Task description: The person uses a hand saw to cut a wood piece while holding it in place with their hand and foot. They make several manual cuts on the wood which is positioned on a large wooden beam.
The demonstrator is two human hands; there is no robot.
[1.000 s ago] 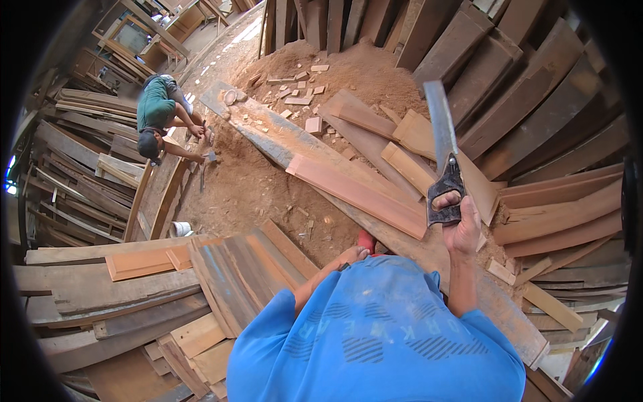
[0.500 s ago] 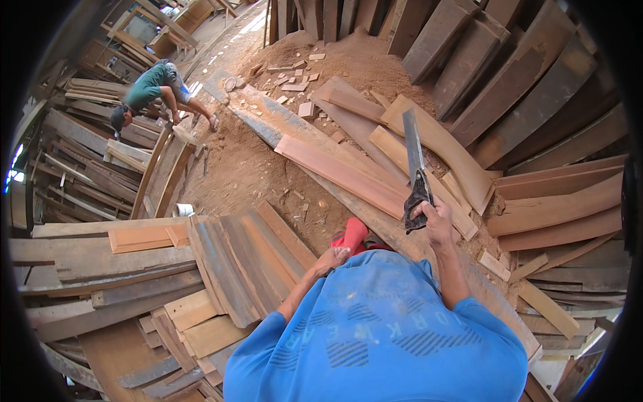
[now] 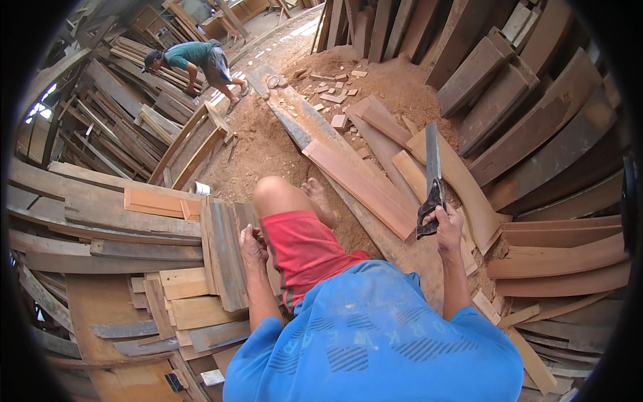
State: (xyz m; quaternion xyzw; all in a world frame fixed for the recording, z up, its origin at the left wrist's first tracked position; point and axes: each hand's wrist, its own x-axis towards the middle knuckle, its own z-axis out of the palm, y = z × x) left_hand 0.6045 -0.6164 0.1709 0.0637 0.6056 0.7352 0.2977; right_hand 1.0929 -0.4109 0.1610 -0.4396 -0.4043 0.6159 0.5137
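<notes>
Left hand [image 3: 253,246] farther out beside red shorts [image 3: 311,251], fingers curled in, right hand [image 3: 447,226] clenched around saw [image 3: 435,161].

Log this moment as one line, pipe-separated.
right hand: gripping handsaw | left hand: beside red shorts, contact unclear | nearby: reddish plank on long board | co-worker: bent forward, picture's upper left
</notes>
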